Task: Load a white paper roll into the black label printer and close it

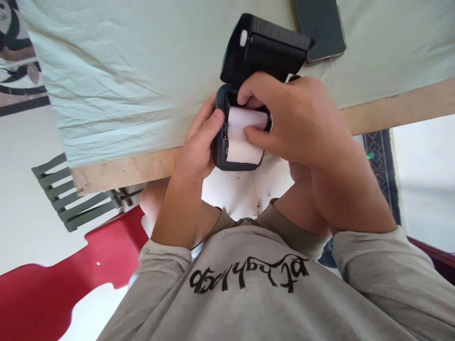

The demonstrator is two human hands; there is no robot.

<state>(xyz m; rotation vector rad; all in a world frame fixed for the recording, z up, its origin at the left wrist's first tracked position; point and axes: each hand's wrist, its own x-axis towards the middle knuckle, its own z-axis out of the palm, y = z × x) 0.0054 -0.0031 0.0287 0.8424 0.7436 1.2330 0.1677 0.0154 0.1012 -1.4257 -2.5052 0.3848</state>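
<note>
A small black receipt printer [221, 158] is held over the table's near edge. Its hinged lid [265, 52] stands open, tilted away from me, with a white knob at its left end. Inside the body lies a white paper roll [245, 118], and a loose flap of its paper hangs toward me. My left hand [201, 139] is closed around the printer's left side, thumb on the rim. Reaching in from the right, my right hand [291, 118] grips the paper roll between thumb and bent index finger. Its other fingers are mostly hidden.
A pale green cloth [142, 80] covers the wooden table [124, 173]. Beyond the printer lies a dark smartphone [322, 28]. A red chair [113, 246] and a green slatted folding stool [71, 189] stand at the left. A patterned rug [382, 161] shows at the right.
</note>
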